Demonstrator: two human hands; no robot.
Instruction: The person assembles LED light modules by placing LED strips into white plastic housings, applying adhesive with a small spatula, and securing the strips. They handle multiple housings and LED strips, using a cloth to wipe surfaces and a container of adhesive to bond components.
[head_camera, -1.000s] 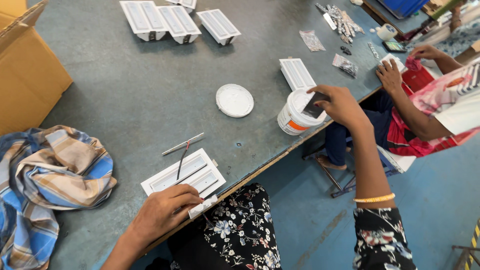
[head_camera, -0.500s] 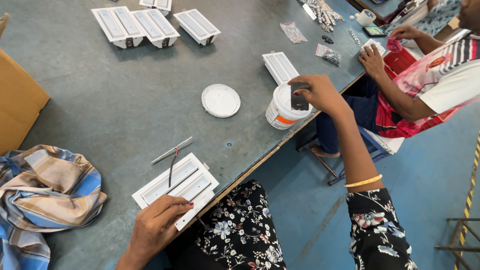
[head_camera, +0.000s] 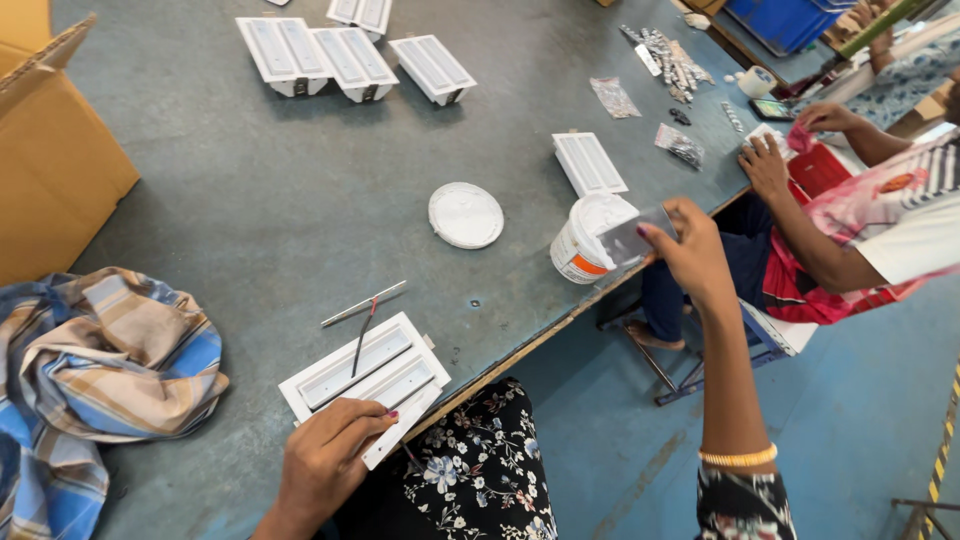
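The small grey metal plate (head_camera: 628, 240) is being pinched in the right hand (head_camera: 693, 255), above the open white plastic tub (head_camera: 583, 240) at the table edge. The tub's round white lid (head_camera: 466, 215) is lying nearby. The left hand (head_camera: 330, 458) is pressing fingers flat on the white rectangular light frame (head_camera: 365, 380), beside a checked blue cloth (head_camera: 95, 365).

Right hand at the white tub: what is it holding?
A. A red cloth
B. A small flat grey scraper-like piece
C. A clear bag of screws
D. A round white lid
B. The right hand pinches a small flat grey piece over the open white tub, while the round white lid lies apart on the table.
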